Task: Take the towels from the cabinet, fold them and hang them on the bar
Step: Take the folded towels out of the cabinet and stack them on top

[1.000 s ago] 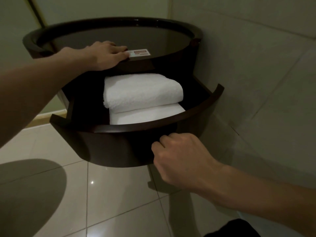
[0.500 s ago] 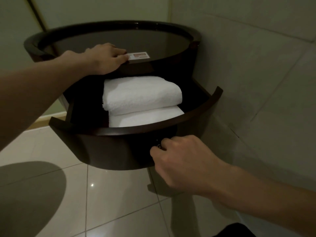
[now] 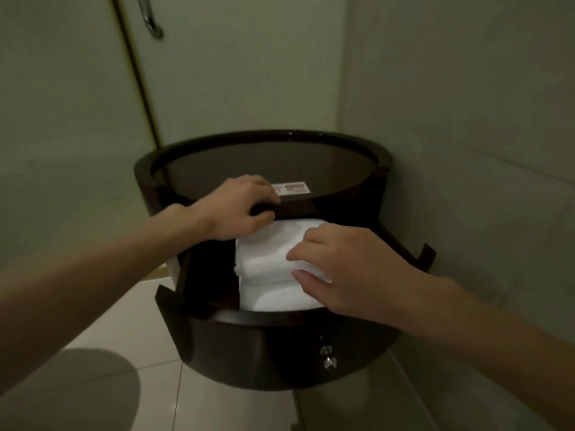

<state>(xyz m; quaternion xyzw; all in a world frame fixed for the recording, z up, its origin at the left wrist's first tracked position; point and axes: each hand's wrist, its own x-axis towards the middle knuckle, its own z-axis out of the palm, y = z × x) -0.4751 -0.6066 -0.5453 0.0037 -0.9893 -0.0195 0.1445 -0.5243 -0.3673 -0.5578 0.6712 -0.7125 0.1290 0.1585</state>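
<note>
A pale tiled wall (image 3: 466,119) filled the right side, and a pale door (image 3: 62,104) the far left, with a curved metal handle (image 3: 149,17) near its top edge. Glossy light floor tiles (image 3: 217,409) ran along the near side. In the corner stood a dark, rounded cabinet (image 3: 280,133) with a raised rim around its flat top. Its curved drawer (image 3: 264,353) stood open toward the near side.

Two folded white towels (image 3: 270,269) lay stacked inside the drawer, toward its right half, and the left part of the drawer was in shadow. The top towel (image 3: 264,247) sat square on the lower towel (image 3: 273,293), whose near edge showed just behind the drawer front.

The right hand (image 3: 348,269) rested on the right part of the top towel. Its fingers were spread over the upper face and its thumb was tucked in at the near edge, so it was grasping that towel. The left hand (image 3: 230,206) was at the near rim of the cabinet top. Its fingers were curled over the rim and its thumb was under it, gripping the edge, just above the far left corner of the top towel.

A small white sticker (image 3: 292,188) with red print lay on the cabinet top, just right of the left fingertips. Two small shiny knobs (image 3: 329,362) sat one above the other on the drawer front, below the right wrist.
</note>
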